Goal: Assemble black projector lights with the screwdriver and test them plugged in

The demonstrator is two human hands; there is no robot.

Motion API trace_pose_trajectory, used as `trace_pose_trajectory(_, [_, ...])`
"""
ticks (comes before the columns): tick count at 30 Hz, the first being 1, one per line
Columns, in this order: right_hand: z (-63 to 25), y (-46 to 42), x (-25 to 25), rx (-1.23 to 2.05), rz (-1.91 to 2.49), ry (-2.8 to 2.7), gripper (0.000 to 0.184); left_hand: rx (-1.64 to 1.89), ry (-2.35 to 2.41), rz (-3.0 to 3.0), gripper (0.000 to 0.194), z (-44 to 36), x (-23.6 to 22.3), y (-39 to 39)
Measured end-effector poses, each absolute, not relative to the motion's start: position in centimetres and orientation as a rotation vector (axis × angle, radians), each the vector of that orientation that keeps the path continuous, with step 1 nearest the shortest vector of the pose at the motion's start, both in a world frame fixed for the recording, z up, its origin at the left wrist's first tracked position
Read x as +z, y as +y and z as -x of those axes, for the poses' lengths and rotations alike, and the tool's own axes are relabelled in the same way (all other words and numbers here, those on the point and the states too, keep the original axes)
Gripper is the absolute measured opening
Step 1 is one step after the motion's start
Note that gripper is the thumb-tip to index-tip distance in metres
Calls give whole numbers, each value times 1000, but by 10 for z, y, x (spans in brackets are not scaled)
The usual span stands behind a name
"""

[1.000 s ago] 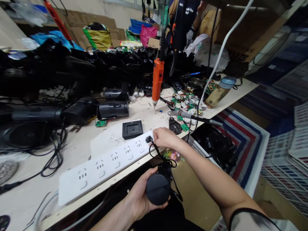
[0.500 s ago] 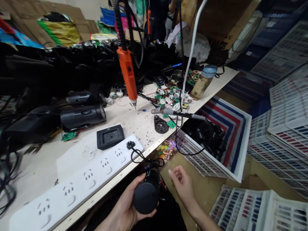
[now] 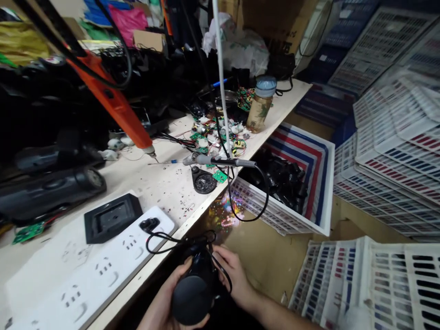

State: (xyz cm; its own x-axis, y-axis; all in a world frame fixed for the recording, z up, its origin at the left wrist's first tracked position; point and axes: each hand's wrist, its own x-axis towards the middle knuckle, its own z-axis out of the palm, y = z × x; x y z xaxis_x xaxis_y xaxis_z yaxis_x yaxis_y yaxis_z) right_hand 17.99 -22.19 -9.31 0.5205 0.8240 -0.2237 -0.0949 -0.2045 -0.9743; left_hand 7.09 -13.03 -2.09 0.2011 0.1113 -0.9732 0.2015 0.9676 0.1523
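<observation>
My left hand (image 3: 163,298) is wrapped around a black cylindrical device (image 3: 192,300), its flat round end facing me, below the bench edge. At the device's right side is my right hand (image 3: 232,272), fingers closed in a pinch by a thin black cable (image 3: 225,271) that loops across them. The fingertips are partly hidden, but they appear to grip this cable. More black cord (image 3: 165,236) runs from the device to a plug (image 3: 149,224) in the white power strip (image 3: 92,286). Coloured light spots (image 3: 225,213) show on the floor beyond the device.
An orange electric screwdriver (image 3: 113,103) hangs over the bench (image 3: 165,183). A soldering iron (image 3: 220,161), a black square frame (image 3: 112,217), circuit boards (image 3: 202,142) and a bottle (image 3: 260,107) are on it. Right of the bench stand a lined crate (image 3: 318,183) holding black parts and stacked white crates (image 3: 388,160).
My right hand has moved left from apart to the device's side, and the cable now loops over it. The view has shifted right. My left hand still holds the device.
</observation>
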Motion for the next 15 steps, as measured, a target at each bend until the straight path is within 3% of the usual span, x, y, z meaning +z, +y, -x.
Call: trace_pose_trajectory(15, [-172,-225,-107,857,1576,-566,44,-20,1424,-421,21,-77,-19,-133])
